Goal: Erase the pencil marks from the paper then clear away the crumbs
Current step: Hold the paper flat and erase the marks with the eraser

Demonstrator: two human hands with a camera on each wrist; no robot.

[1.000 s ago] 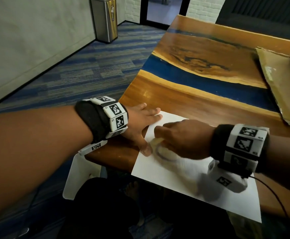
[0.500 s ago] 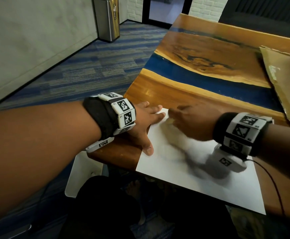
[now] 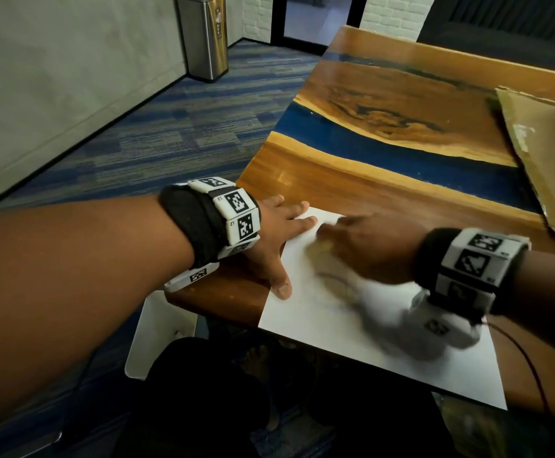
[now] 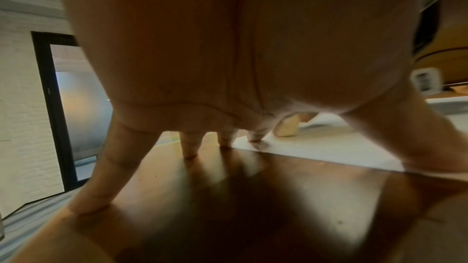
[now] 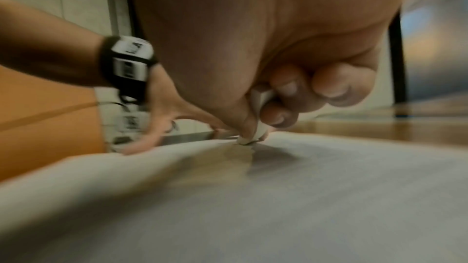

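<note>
A white sheet of paper (image 3: 352, 338) lies at the near edge of the wooden table (image 3: 352, 186), part of it overhanging. My left hand (image 3: 279, 233) lies flat with spread fingers on the paper's left edge and the table, pinning the sheet. My right hand (image 3: 365, 246) is blurred over the sheet's upper left; in the right wrist view its thumb and fingers pinch a white eraser (image 5: 258, 127) whose tip touches the paper (image 5: 278, 197). Faint pencil marks (image 3: 335, 282) show just below that hand. No crumbs can be made out.
A flattened cardboard piece (image 3: 540, 153) lies on the table at the far right. A steel bin (image 3: 205, 34) stands on the carpet by the wall. A white chair part (image 3: 157, 335) sits under the table's near left corner.
My right hand rubbed the eraser up the sheet from its lower left area to near the top edge, then came back down a little. My left hand stayed flat on the paper.
</note>
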